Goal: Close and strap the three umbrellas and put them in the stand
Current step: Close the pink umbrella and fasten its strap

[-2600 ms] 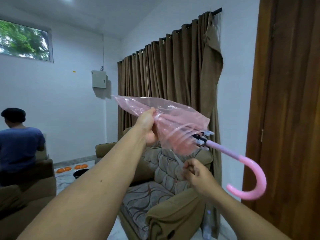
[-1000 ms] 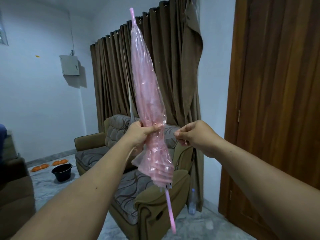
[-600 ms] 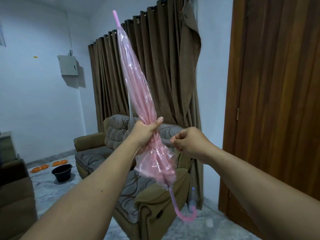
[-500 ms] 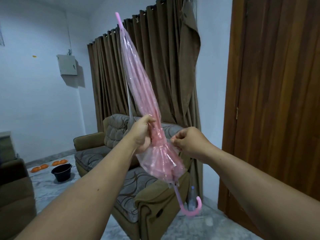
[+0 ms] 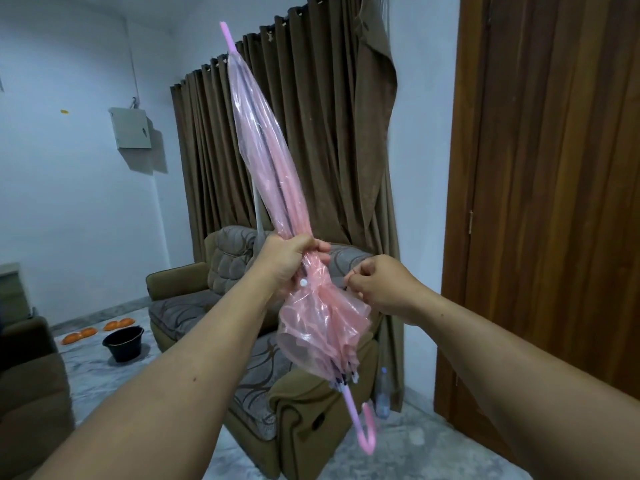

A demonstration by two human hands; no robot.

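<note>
While the pink umbrella (image 5: 277,188) stands tilted in mid-air, tip up-left, hooked handle (image 5: 366,433) down, left hand (image 5: 289,259) fists around its gathered canopy. Right hand (image 5: 379,289), just beside, pinches the strap (image 5: 341,292) at the canopy's right side. White snap (image 5: 303,282) shows below left hand.

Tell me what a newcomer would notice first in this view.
A closed pink see-through umbrella fills the centre, tip up and hooked handle down. The left hand clamps its gathered canopy while the right hand pinches something small beside it. Behind hang brown curtains, with a wooden door at right.
</note>
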